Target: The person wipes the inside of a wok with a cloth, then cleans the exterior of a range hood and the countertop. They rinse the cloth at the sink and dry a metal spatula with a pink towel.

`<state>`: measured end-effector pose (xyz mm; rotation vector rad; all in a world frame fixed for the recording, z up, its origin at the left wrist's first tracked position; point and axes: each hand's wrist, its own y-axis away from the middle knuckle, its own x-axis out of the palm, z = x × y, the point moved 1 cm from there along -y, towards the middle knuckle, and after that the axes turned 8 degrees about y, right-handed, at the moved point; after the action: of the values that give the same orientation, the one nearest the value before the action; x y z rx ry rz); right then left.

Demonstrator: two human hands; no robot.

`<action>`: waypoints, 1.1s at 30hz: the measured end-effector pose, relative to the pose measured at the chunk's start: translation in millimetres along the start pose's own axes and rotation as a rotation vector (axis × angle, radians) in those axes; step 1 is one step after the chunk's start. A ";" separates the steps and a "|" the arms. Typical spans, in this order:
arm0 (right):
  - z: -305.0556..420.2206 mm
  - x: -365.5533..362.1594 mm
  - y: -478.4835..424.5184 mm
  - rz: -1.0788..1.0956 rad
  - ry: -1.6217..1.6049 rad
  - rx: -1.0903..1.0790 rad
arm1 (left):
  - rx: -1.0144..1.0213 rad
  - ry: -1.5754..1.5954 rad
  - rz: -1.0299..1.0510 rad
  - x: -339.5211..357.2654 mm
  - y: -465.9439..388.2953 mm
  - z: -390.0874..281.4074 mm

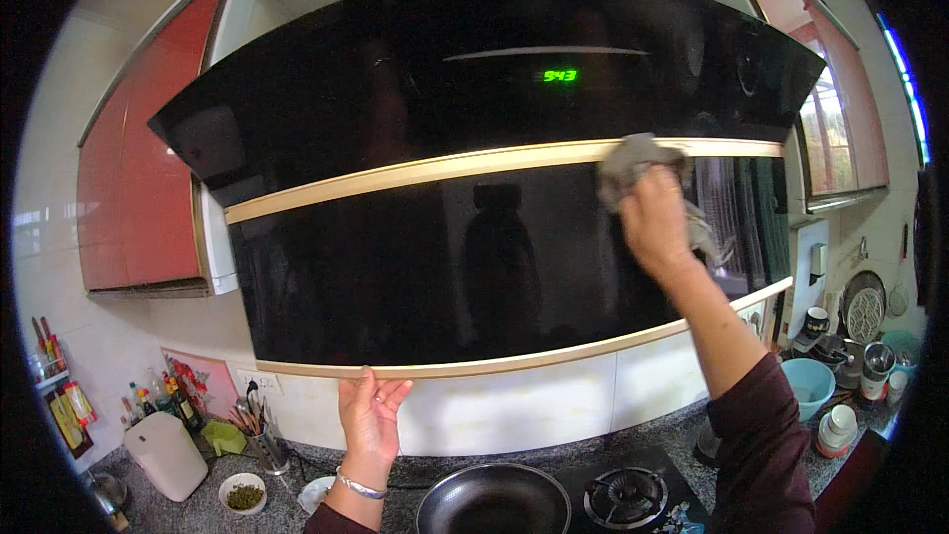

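Note:
A black glass range hood [385, 274] with gold-coloured trim strips and a lit green display fills the middle of the view. My right hand [656, 215] presses a grey cloth [626, 163] onto the upper trim strip, right of centre; part of the cloth hangs down beside my wrist. Lower left, my left hand [373, 408] grips the bottom trim strip [474, 368] of the hood from below, thumb on the front edge. A silver bracelet is on that wrist.
Below are a frying pan [493, 500] and a gas burner [625, 498] on the hob. A bowl of green leaves [243, 495], utensil holder [268, 452] and bottles stand left; a blue basin [807, 386] and stacked bowls [838, 430] stand right. Red cabinets [152, 215] flank the hood.

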<state>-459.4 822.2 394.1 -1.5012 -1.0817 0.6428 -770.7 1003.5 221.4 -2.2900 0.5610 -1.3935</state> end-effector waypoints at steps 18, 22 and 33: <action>327.9 80.3 -145.7 -0.172 -0.370 -0.790 | 1.098 -1.793 0.643 -13.7 -28.8 -96.6; 344.5 86.7 -183.0 -0.361 -0.131 -0.809 | 1.084 -1.742 0.564 -4.1 -69.8 -110.5; 287.0 27.3 -225.8 -0.653 0.133 -0.604 | 1.504 -1.671 0.310 72.4 -146.1 -196.0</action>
<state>-757.0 968.8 549.3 -1.5173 -1.6387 -0.2635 -897.0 1062.9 434.7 -1.1562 -0.5346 0.5208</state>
